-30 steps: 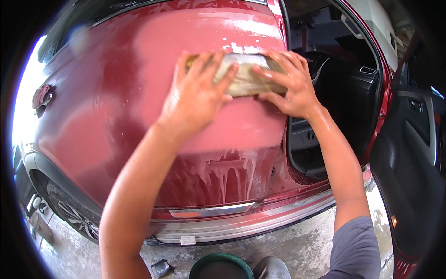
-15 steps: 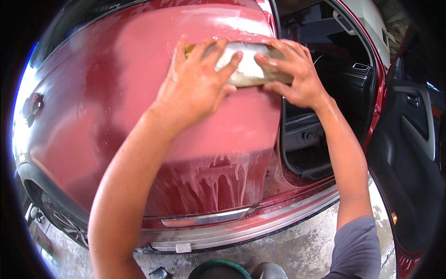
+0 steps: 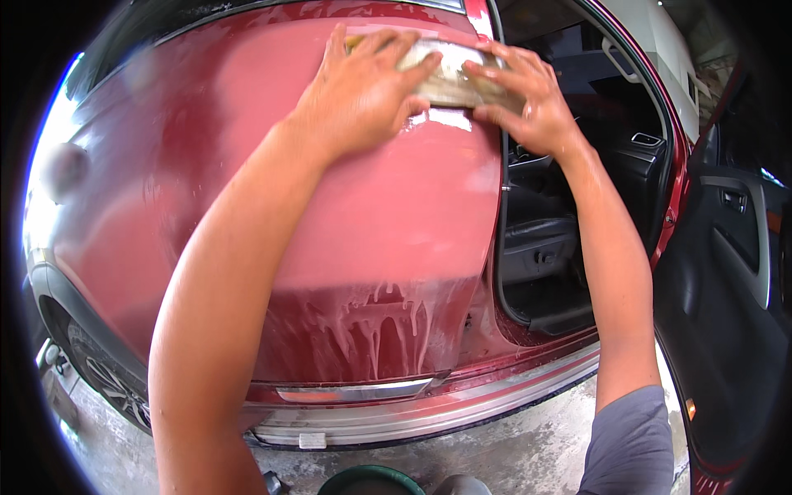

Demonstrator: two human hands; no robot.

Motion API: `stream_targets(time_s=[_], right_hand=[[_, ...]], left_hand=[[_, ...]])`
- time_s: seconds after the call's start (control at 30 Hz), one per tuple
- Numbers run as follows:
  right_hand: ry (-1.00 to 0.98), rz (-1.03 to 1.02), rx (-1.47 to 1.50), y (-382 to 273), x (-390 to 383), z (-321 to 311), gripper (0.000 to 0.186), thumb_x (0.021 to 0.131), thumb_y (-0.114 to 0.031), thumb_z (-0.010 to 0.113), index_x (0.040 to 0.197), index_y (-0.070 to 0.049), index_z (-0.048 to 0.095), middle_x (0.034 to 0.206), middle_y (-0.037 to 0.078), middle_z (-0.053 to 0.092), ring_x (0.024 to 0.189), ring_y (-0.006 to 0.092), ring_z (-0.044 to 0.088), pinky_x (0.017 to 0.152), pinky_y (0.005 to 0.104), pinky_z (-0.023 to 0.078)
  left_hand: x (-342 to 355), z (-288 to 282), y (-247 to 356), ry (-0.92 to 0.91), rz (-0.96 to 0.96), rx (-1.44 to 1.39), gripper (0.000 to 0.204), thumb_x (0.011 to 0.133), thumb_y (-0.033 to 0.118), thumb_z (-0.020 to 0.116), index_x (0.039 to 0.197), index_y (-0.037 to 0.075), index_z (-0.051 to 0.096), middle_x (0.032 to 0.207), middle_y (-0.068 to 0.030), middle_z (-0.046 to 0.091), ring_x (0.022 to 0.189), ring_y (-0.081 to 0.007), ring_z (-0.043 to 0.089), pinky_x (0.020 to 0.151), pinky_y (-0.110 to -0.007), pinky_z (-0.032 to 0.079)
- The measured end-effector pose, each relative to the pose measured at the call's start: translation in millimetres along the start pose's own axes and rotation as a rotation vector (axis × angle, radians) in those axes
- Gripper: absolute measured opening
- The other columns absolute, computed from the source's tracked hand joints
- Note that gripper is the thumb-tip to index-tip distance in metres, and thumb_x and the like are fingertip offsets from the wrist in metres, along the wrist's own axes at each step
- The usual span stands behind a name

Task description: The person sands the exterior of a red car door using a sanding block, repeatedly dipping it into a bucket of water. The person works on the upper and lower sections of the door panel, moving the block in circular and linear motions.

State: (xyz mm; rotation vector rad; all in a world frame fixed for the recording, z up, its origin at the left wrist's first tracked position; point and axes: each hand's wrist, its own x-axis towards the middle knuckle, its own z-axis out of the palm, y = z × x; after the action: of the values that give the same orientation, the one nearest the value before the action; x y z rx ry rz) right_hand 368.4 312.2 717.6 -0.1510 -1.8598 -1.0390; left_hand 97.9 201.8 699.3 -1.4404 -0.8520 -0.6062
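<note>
A long, wet, pale sanding block [image 3: 452, 81] lies flat against the upper part of a red car door [image 3: 379, 214], close to the door's right edge. My left hand [image 3: 356, 95] grips its left end, fingers over the top and thumb along the lower side. At the other end my right hand [image 3: 532, 97] holds it in the same way. The paint across the door's middle is dull and pinkish. Milky drips run down the darker glossy band below. The block's face against the door is hidden.
To the right is the open front doorway with a black seat [image 3: 540, 235], and beyond it the opened front door [image 3: 734, 280]. A silvery sill [image 3: 371, 425] runs below, bearing a small pale block [image 3: 313, 440]. A green tub [image 3: 371, 478] stands on the concrete floor. A wheel [image 3: 111, 384] is at lower left.
Both hands have moved the sanding block up the door and slightly right, toward the window edge. Wet shine now shows just beneath it. The grip is unchanged.
</note>
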Motion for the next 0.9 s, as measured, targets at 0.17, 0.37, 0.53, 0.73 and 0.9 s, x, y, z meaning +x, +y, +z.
stream_targets(time_s=[0.17, 0.37, 0.53, 0.73, 0.9], right_hand=[[0.003, 0.04, -0.022, -23, -29, 1, 0.064, 0.078, -0.032, 0.089, 0.14, -0.026, 0.074, 0.155, 0.005, 0.058, 0.143, 0.0316, 0.05, 0.121, 0.0491, 0.033], [0.055, 0.007, -0.046, 1, -3, 4, 0.059, 0.081, -0.034, 0.088, 0.137, -0.023, 0.074, 0.155, 0.006, 0.06, 0.143, 0.0298, 0.05, 0.12, 0.0474, 0.034], [0.007, 0.039, -0.018, -19, -23, -2, 0.062, 0.078, -0.034, 0.09, 0.137, -0.023, 0.075, 0.153, 0.006, 0.06, 0.142, 0.0312, 0.05, 0.119, 0.0477, 0.035], [0.048, 0.024, -0.031, -2, -11, 4, 0.059, 0.081, -0.034, 0.089, 0.137, -0.023, 0.075, 0.156, 0.006, 0.058, 0.145, 0.0302, 0.049, 0.121, 0.0484, 0.032], [0.039, 0.035, 0.004, -8, -16, 6, 0.061, 0.078, -0.032, 0.09, 0.137, -0.025, 0.075, 0.156, 0.004, 0.058, 0.144, 0.03, 0.05, 0.121, 0.0486, 0.033]], left_hand=[[-15, -1, 21, -0.057, -0.007, -0.017, 0.062, 0.099, 0.035, 0.069, 0.158, 0.02, 0.053, 0.161, -0.0133, 0.049, 0.15, -0.0346, 0.043, 0.122, -0.063, 0.028], [8, 14, -7, 0.123, 0.069, -0.006, 0.057, 0.095, 0.033, 0.074, 0.148, 0.018, 0.062, 0.154, -0.0164, 0.056, 0.145, -0.0334, 0.05, 0.118, -0.064, 0.034], [-13, -1, 19, 0.017, 0.044, -0.033, 0.059, 0.095, 0.035, 0.074, 0.151, 0.018, 0.06, 0.154, -0.0146, 0.056, 0.145, -0.0339, 0.049, 0.119, -0.063, 0.034], [8, -1, 0, -0.068, 0.038, -0.02, 0.061, 0.1, 0.039, 0.068, 0.157, 0.021, 0.055, 0.161, -0.015, 0.049, 0.151, -0.0359, 0.043, 0.121, -0.066, 0.029], [-3, 0, 11, -0.085, 0.008, -0.027, 0.061, 0.1, 0.039, 0.068, 0.157, 0.022, 0.054, 0.161, -0.0156, 0.049, 0.151, -0.0361, 0.043, 0.123, -0.064, 0.027]])
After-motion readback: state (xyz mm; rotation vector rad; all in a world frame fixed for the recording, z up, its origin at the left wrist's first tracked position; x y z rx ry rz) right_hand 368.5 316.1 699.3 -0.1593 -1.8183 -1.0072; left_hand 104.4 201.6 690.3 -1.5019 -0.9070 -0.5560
